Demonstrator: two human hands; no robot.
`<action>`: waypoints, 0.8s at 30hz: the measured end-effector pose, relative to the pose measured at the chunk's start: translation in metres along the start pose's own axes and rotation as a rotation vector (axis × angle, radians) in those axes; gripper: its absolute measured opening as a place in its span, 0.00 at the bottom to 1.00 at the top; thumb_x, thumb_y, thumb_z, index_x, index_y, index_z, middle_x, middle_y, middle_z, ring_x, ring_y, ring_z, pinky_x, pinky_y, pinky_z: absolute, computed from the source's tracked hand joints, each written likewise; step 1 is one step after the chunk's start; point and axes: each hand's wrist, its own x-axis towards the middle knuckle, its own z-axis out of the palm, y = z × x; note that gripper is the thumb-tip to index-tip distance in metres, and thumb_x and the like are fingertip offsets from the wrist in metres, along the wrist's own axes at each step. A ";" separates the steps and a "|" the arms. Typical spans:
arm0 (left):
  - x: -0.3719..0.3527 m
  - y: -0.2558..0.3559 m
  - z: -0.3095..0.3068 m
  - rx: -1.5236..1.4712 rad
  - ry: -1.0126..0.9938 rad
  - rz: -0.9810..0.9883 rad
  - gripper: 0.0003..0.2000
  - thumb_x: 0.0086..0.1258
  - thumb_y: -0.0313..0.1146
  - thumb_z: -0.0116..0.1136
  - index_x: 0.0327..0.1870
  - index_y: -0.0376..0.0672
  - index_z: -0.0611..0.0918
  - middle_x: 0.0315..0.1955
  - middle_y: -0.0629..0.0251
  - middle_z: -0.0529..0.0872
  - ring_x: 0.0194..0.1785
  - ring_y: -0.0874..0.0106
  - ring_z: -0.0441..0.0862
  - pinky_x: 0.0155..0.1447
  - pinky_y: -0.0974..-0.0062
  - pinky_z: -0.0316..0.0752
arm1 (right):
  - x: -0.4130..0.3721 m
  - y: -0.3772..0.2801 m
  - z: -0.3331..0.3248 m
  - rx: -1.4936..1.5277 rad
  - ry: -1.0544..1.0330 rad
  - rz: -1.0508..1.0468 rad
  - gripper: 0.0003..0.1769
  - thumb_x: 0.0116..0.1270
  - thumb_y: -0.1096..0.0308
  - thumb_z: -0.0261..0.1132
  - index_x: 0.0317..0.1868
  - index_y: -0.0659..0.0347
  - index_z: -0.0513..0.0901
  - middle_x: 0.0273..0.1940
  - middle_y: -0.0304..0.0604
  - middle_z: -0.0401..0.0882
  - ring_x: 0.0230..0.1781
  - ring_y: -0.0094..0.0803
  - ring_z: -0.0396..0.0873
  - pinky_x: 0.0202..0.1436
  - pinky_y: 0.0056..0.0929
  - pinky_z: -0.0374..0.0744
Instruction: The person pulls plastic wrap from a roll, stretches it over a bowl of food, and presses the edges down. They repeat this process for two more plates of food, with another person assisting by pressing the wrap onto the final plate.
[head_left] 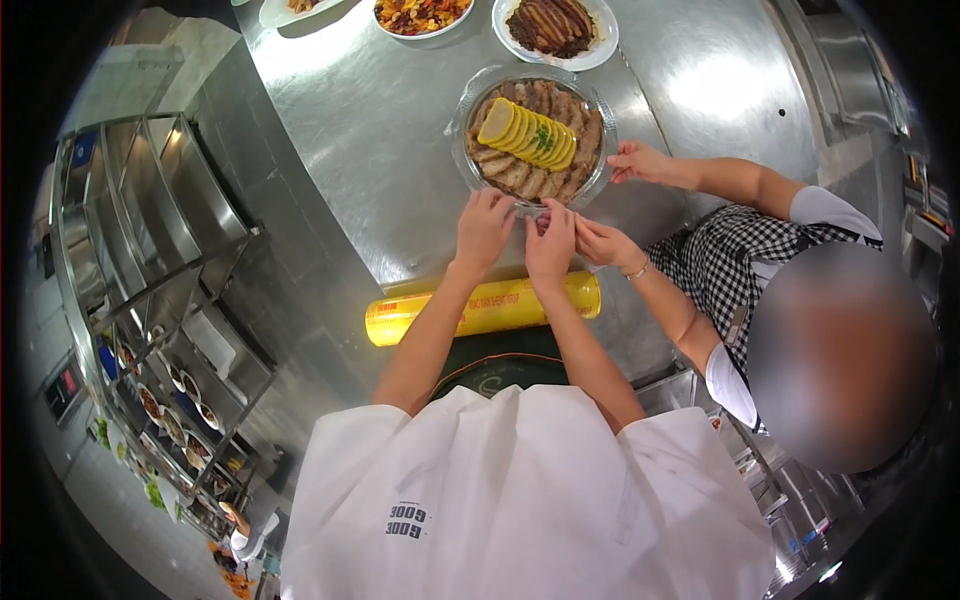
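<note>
A round plate holds sliced meat, with a row of overlapping lemon slices and a green garnish on top. Clear, shiny cling film seems to lie over the plate and its rim. At the near rim, my left hand has its fingers closed on the film's edge. Beside it, my right hand pinches the film at the rim, its fingertips close to a co-worker's hand. The co-worker's other hand touches the plate's right side. A yellow roll of cling film lies beneath my forearms.
Farther back on the steel table stand a dish of dark sliced meat, a bowl of colourful food and part of a white plate. The co-worker in a checked apron stands close on my right. Metal shelving is on the left.
</note>
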 end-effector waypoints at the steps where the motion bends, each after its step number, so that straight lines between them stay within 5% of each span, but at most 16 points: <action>1: 0.000 -0.003 0.001 0.003 -0.024 0.029 0.12 0.61 0.26 0.71 0.45 0.42 0.85 0.43 0.60 0.81 0.49 0.57 0.81 0.53 0.62 0.79 | 0.001 -0.002 -0.002 -0.054 -0.075 -0.032 0.15 0.69 0.74 0.70 0.55 0.63 0.79 0.49 0.49 0.78 0.47 0.44 0.83 0.51 0.39 0.81; 6: -0.001 -0.006 0.014 0.047 -0.081 0.170 0.11 0.62 0.24 0.63 0.45 0.41 0.84 0.43 0.61 0.81 0.49 0.59 0.80 0.53 0.63 0.79 | 0.001 0.016 0.011 -0.165 -0.058 -0.201 0.13 0.70 0.73 0.70 0.53 0.60 0.81 0.49 0.50 0.77 0.49 0.52 0.81 0.51 0.44 0.81; 8: -0.004 -0.007 0.020 0.049 -0.087 0.200 0.12 0.62 0.25 0.61 0.46 0.39 0.83 0.43 0.59 0.81 0.49 0.58 0.80 0.54 0.63 0.78 | 0.004 0.025 0.011 -0.195 0.023 -0.188 0.13 0.70 0.74 0.71 0.54 0.61 0.83 0.46 0.49 0.78 0.43 0.44 0.83 0.46 0.40 0.81; 15: -0.012 -0.008 0.020 -0.065 -0.127 0.268 0.10 0.64 0.22 0.62 0.46 0.37 0.81 0.43 0.56 0.80 0.50 0.54 0.79 0.58 0.60 0.76 | 0.012 0.033 -0.016 -0.277 -0.058 -0.375 0.12 0.71 0.76 0.66 0.54 0.62 0.82 0.47 0.49 0.78 0.45 0.50 0.82 0.47 0.43 0.82; 17: -0.011 0.002 0.014 -0.090 -0.078 0.217 0.10 0.65 0.22 0.65 0.46 0.37 0.81 0.43 0.56 0.80 0.50 0.54 0.78 0.58 0.60 0.76 | 0.019 0.039 -0.019 -0.329 -0.151 -0.603 0.10 0.71 0.77 0.64 0.51 0.61 0.81 0.46 0.49 0.78 0.45 0.50 0.82 0.46 0.43 0.82; 24: -0.015 -0.005 0.025 -0.101 -0.088 0.217 0.11 0.63 0.22 0.69 0.46 0.38 0.83 0.42 0.57 0.82 0.48 0.54 0.80 0.54 0.60 0.78 | 0.034 0.046 -0.018 -0.582 -0.252 -0.647 0.05 0.70 0.75 0.63 0.43 0.60 0.76 0.41 0.47 0.74 0.45 0.47 0.82 0.43 0.41 0.82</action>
